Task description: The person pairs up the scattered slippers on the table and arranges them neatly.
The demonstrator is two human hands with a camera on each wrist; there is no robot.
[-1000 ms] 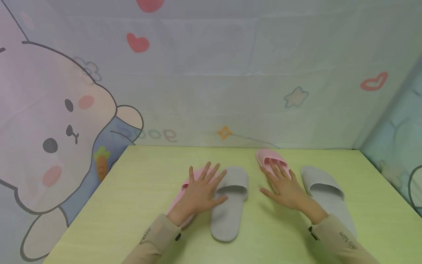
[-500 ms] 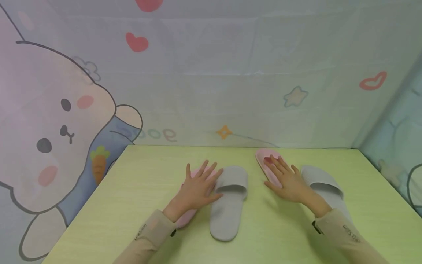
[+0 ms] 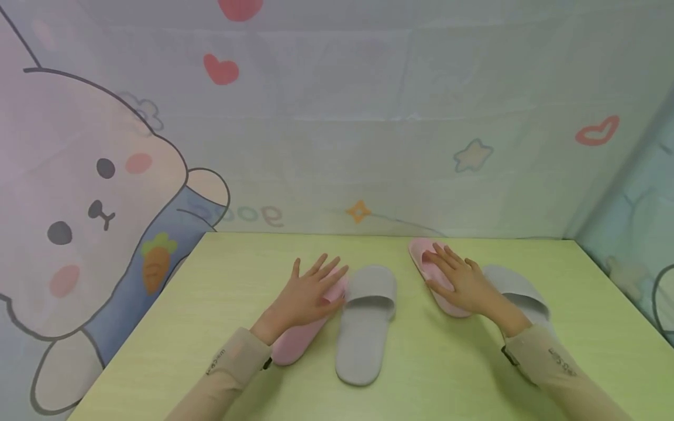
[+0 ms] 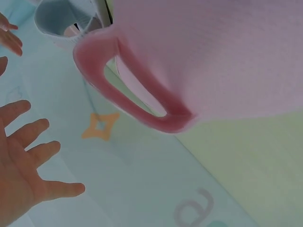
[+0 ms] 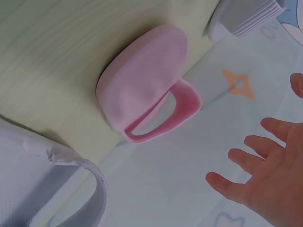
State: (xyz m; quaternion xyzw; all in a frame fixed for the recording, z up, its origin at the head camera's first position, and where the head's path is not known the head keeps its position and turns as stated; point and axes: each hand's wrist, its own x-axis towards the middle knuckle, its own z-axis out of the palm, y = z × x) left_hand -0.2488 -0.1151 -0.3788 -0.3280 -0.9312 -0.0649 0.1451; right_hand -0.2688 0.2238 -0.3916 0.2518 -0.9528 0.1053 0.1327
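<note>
My left hand (image 3: pixel 305 294), fingers spread and straight, is over the left pink slipper (image 3: pixel 296 344) and hides part of its strap. In the left wrist view that hand (image 4: pixel 23 175) appears apart from the pink slipper (image 4: pixel 213 56). A grey slipper (image 3: pixel 360 345) lies just right of it. Farther right, my right hand (image 3: pixel 463 286) is over the other pink slipper (image 3: pixel 454 305), its fingers extended and empty. The right wrist view shows a gap between this hand (image 5: pixel 272 165) and the pink slipper (image 5: pixel 147 75). My right forearm covers part of a second grey slipper (image 3: pixel 513 282).
All the slippers lie on a pale yellow-green tabletop (image 3: pixel 221 304). A printed cloth backdrop (image 3: pixel 337 152) with hearts and a cartoon animal (image 3: pixel 121 193) rises behind the table's far edge and along its left side.
My left hand has drifted left, uncovering more of the left pink slipper's heel. The right hand has shifted slightly right, showing more of its pink slipper. The slippers stay where they were.
</note>
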